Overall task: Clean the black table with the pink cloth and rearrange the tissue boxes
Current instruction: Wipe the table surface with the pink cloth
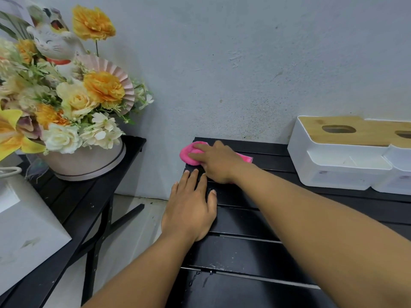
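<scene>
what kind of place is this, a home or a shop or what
Probably an indoor corner of a home or small shop; which one is unclear. A black slatted table stands against a scuffed painted wall, with white tissue boxes on it and a flower arrangement with a lucky cat figurine alongside.

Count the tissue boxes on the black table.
2. The first tissue box stands at right on the black table, by the wall; the second tissue box beside it is cut by the frame. Others may be hidden.

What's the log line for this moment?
step: clean table | right hand: presses cloth on table, far-left corner | left hand: flat on table | tissue boxes: side by side, right rear
</scene>
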`<state>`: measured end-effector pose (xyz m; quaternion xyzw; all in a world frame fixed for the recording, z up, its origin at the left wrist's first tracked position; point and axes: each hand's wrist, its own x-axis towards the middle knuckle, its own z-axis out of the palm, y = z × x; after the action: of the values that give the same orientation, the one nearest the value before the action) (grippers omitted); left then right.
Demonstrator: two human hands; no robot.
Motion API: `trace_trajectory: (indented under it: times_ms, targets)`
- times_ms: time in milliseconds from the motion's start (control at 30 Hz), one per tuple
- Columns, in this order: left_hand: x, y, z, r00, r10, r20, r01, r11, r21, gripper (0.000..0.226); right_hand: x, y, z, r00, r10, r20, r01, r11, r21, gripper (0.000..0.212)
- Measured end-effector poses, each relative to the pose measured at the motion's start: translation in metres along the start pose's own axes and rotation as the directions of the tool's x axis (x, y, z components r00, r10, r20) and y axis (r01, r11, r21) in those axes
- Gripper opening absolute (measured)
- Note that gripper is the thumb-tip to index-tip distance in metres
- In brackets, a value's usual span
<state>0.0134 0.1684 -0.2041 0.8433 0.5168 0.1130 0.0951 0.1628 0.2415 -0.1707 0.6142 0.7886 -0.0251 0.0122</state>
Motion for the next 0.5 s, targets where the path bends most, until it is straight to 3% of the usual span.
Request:
trace_trajectory:
  times_ms: [133,267,500]
  targets:
    - [0.001,-0.001,0.001,1.0,-0.002,0.008,0.002,1.0,0.02,0.06,-0.025,0.013,0.003,0.998,0.02,-0.054,-0.016,0.998,0.067,0.052]
    - [0.0,-0.001,0.0,1.0,-0.011,0.016,0.011,1.0,0.012,0.059,-0.074,0.015,0.015,0.972,0.188,-0.138,-0.185,0.982,0.041,0.049]
    - [-0.002,0.0,-0.001,1.0,-0.015,0.016,0.015,1.0,0.002,0.059,-0.124,0.006,0.017,0.892,0.428,-0.145,-0.43,0.903,0.019,0.046]
